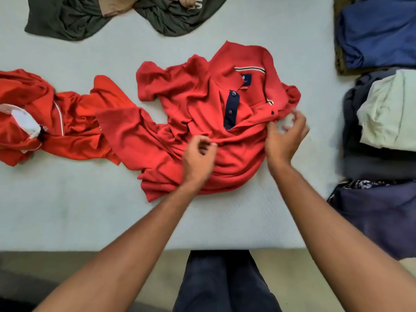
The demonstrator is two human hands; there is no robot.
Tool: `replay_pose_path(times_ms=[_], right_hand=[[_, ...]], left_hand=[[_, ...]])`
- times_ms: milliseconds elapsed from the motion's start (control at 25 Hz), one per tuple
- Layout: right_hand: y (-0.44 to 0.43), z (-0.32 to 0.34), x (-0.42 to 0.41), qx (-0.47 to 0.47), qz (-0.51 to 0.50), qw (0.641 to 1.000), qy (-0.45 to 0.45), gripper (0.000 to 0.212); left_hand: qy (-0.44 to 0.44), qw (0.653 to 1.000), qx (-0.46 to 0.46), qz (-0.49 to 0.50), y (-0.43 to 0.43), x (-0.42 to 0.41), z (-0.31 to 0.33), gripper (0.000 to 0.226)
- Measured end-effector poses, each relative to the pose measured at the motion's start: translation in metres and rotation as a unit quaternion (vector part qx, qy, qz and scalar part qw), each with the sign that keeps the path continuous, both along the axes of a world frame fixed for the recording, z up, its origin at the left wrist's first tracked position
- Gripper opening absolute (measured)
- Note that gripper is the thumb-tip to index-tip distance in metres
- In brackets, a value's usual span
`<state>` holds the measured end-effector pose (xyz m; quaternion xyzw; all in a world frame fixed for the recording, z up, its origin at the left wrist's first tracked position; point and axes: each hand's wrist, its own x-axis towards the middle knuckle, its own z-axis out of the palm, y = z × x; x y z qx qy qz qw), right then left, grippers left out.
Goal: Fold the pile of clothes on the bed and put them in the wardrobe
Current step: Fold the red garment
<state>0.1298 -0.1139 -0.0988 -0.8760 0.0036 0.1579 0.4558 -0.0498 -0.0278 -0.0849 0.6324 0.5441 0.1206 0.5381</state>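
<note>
Red polo shirt [195,104]: middle of the bed [67,210], crumpled, collar toward the far edge, placket up. We read it as the piece being worked, not yet laid flat.
Left hand [199,158]: fingers curled into the fabric at the shirt's mid-body, pinching a fold as far as we can see.
Right hand [286,140]: at the shirt's right shoulder edge, fingers curled. It's motion-blurred, so we cannot tell whether it holds cloth.
Done: three folded stacks along the bed's right edge; we judge the folding finished for these.
Stack, far right corner: blue piece [378,34] on top of an olive-brown one.
Stack, mid right edge: pale green piece [387,113] on dark grey layers; we can't count the grey ones.
Stack, near right corner: navy piece [382,217] over a patterned one that shows only as a sliver.
Left to fold: four loose pieces by our count.
- the red polo shirt
- one orange-red garment [67,122] with white trim at the left edge
- one dark green garment [67,16] at the far edge
- one tan garment [117,5] lying on the dark green one
Caveat: the frame cuts off the far-edge pieces, so the dark green could be more than one.
Wardrobe: not in view. We see no sign that anything is put away, so that whole step looks open.
Progress: our estimate is that folding is past halfway and stowing has not started.
</note>
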Motion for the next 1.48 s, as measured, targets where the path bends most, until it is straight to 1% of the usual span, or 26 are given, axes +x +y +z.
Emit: replay_pose_path(times_ms=[40,80,120,240,320,440,480,520,600,680,720,800,840,880,920,960,1000,1040,1080,1120,1160,1240,1280,1360,1400,1480], right_hand=[[-0.002,-0.005,-0.016,0.053,-0.112,0.986,0.113,0.039],[-0.007,-0.009,-0.035,0.076,-0.180,0.961,0.196,0.032],[-0.014,-0.013,-0.055,0.086,-0.192,0.947,0.245,0.029],[-0.041,-0.014,-0.121,0.060,-0.140,0.951,0.270,0.025],[-0.051,-0.008,-0.153,0.098,-0.139,0.918,0.358,0.028],[-0.044,-0.002,-0.170,0.136,-0.136,0.861,0.470,0.057],[-0.038,0.000,-0.171,0.143,-0.139,0.860,0.471,0.066],[-0.033,0.004,-0.171,0.148,-0.142,0.865,0.457,0.069],[-0.026,0.016,-0.159,0.125,-0.162,0.903,0.377,0.059],[-0.027,0.035,-0.141,0.098,-0.146,0.943,0.281,0.055],[-0.034,0.048,-0.134,0.086,-0.095,0.964,0.232,0.060],[-0.060,0.071,-0.121,-0.002,0.056,0.989,0.140,0.069],[-0.079,0.076,-0.115,-0.094,0.140,0.978,0.126,0.069],[-0.096,0.078,-0.108,-0.209,0.220,0.941,0.151,0.069],[-0.113,0.074,-0.099,-0.326,0.296,0.877,0.193,0.069],[-0.127,0.073,-0.088,-0.410,0.351,0.810,0.230,0.068],[-0.136,0.071,-0.076,-0.448,0.378,0.777,0.229,0.066],[-0.137,0.071,-0.061,-0.444,0.374,0.791,0.190,0.062],[-0.132,0.068,-0.048,-0.407,0.350,0.833,0.132,0.056],[-0.119,0.068,-0.035,-0.346,0.312,0.882,0.077,0.052],[-0.101,0.060,-0.016,-0.275,0.278,0.920,0.039,0.051],[-0.053,0.034,0.026,-0.154,0.217,0.961,0.069,0.070],[-0.031,0.011,0.048,-0.125,0.199,0.968,0.089,0.082],[0.002,-0.022,0.080,-0.129,0.200,0.966,0.106,0.095],[0.015,-0.024,0.086,-0.120,0.201,0.965,0.119,0.092],[0.037,-0.013,0.093,-0.055,0.175,0.971,0.155,0.069]], left_hand=[[0.042,0.995,0.084,-0.012,0.015,-0.025,-0.007,0.022],[0.101,0.983,0.145,-0.041,0.032,-0.053,-0.012,0.034],[0.163,0.967,0.181,-0.079,0.044,-0.082,-0.017,0.045],[0.287,0.918,0.206,-0.178,0.072,-0.157,-0.024,0.067],[0.311,0.896,0.207,-0.239,0.087,-0.180,-0.029,0.070],[0.265,0.837,0.256,-0.404,0.097,-0.174,-0.027,0.053],[0.247,0.819,0.269,-0.442,0.095,-0.169,-0.025,0.049],[0.240,0.815,0.271,-0.452,0.088,-0.163,-0.020,0.045],[0.263,0.841,0.229,-0.414,0.066,-0.154,-0.010,0.037],[0.263,0.882,0.131,-0.369,0.031,-0.148,0.008,0.032],[0.251,0.890,0.061,-0.377,0.004,-0.147,0.017,0.031],[0.242,0.867,-0.081,-0.429,-0.052,-0.144,0.030,0.035],[0.253,0.848,-0.132,-0.447,-0.080,-0.145,0.035,0.037],[0.271,0.837,-0.149,-0.451,-0.097,-0.145,0.038,0.038],[0.289,0.839,-0.124,-0.444,-0.103,-0.142,0.034,0.038],[0.294,0.853,-0.083,-0.424,-0.099,-0.135,0.029,0.039],[0.271,0.881,-0.035,-0.386,-0.087,-0.125,0.021,0.041],[0.230,0.912,0.006,-0.339,-0.067,-0.109,0.015,0.043],[0.179,0.938,0.061,-0.289,-0.042,-0.092,0.010,0.041],[0.132,0.949,0.130,-0.255,-0.014,-0.073,0.005,0.040],[0.112,0.944,0.203,-0.235,0.017,-0.050,0.001,0.043],[0.128,0.921,0.301,-0.213,0.080,-0.005,0.000,0.058],[0.149,0.914,0.308,-0.220,0.112,0.019,0.002,0.070],[0.193,0.911,0.244,-0.269,0.162,0.062,0.002,0.094],[0.235,0.902,0.204,-0.298,0.176,0.078,0.000,0.103],[0.320,0.870,0.172,-0.334,0.193,0.101,-0.010,0.102]])
